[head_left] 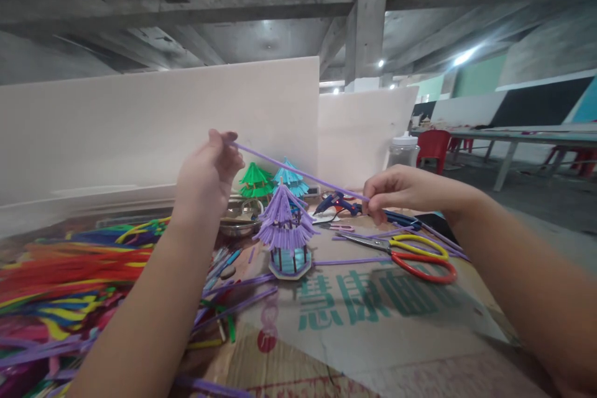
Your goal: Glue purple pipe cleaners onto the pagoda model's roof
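Observation:
A purple pipe cleaner (298,169) is stretched between my two hands, sloping down to the right. My left hand (212,168) pinches its upper end, and my right hand (392,191) pinches the lower end. Below it on the table stands a small pavilion model (285,227) with a two-tiered purple roof, dark posts and a pale many-sided base. Behind that are a green-roofed model (256,179) and a light blue one (288,175). Scissors with red and yellow handles (401,250) lie below my right hand.
Colourful pipe cleaners (84,267) are heaped at the left. A blue glue gun (336,203) lies behind the purple model, near a metal bowl (237,224). Printed cardboard (373,336) covers the table front. White panels (163,130) and a clear jar (402,152) stand behind.

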### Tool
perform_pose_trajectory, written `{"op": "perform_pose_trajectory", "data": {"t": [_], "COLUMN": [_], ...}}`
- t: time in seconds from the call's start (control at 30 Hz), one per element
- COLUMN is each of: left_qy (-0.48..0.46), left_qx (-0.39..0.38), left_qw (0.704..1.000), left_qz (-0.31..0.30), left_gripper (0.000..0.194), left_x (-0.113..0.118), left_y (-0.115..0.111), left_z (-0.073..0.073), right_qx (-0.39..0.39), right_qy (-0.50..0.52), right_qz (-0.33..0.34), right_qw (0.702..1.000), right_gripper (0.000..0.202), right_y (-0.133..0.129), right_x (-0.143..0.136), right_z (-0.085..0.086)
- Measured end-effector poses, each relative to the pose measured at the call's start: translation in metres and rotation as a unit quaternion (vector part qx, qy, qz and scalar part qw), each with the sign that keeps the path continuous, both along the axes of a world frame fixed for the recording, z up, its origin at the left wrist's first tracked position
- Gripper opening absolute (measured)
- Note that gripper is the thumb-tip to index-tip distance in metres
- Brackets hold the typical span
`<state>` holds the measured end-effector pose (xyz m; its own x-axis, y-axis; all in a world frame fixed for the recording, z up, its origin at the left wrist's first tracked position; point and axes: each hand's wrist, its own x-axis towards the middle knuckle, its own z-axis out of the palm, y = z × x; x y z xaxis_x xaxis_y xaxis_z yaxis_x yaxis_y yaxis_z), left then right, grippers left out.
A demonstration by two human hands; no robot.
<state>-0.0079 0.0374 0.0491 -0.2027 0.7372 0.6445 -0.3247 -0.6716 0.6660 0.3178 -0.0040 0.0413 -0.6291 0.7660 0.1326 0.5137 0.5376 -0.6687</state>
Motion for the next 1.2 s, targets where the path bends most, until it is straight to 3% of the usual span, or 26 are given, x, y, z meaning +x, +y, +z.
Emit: {"op": "perform_pose_trajectory", "data": {"t": [0.17,0.27,0.37,0.5,0.57,0.63,0.73,0.83,0.97,1.1,1.2], "left_qy": [0.006,-0.03,-0.053,0.039,0.106,0.15,0.18,0.204,0.294,0.393,0.415], "left_qx": [0.018,-0.003,-0.016,-0.021,-0.024,-0.021,-0.02,-0.023,-0.003,0.011,0.012], "left_qw": [1.0,1.0,0.998,0.998,0.993,0.987,0.982,0.978,0.955,0.919,0.907], "left_qz": [0.015,-0.005,-0.026,-0.035,-0.046,-0.06,-0.055,-0.039,-0.032,-0.044,-0.072], "left_gripper": [0.027,0.025,0.027,0.028,0.028,0.027,0.027,0.029,0.032,0.025,0.021], "left_x": [-0.005,-0.005,-0.001,0.006,0.009,0.012,0.017,0.019,0.018,0.025,0.033], "left_y": [0.004,0.003,0.001,-0.004,-0.007,-0.01,-0.015,-0.016,-0.018,-0.027,-0.033], "left_z": [0.0,0.002,0.003,-0.001,-0.003,-0.005,-0.006,-0.007,-0.01,-0.014,-0.018], "right_qx": [0.021,0.066,0.143,0.195,0.22,0.27,0.352,0.39,0.349,0.229,0.152], "right_qy": [-0.026,-0.079,-0.162,-0.217,-0.198,-0.142,-0.076,-0.071,-0.024,0.06,0.115], "right_qz": [-0.026,-0.081,-0.15,-0.193,-0.194,-0.188,-0.165,-0.165,-0.203,-0.123,-0.067], "right_qw": [0.999,0.991,0.965,0.937,0.935,0.933,0.918,0.903,0.914,0.964,0.979], "right_gripper": [0.03,0.027,0.025,0.023,0.03,0.024,0.015,0.014,0.02,0.029,0.03], "right_y": [0.011,0.02,0.028,0.031,0.029,0.026,0.024,0.018,0.003,-0.014,-0.021], "right_x": [0.004,0.004,0.004,0.001,-0.001,-0.003,-0.006,-0.011,-0.024,-0.045,-0.064], "right_z": [-0.005,-0.009,-0.014,-0.015,-0.014,-0.013,-0.012,-0.009,-0.006,-0.012,-0.022]}}
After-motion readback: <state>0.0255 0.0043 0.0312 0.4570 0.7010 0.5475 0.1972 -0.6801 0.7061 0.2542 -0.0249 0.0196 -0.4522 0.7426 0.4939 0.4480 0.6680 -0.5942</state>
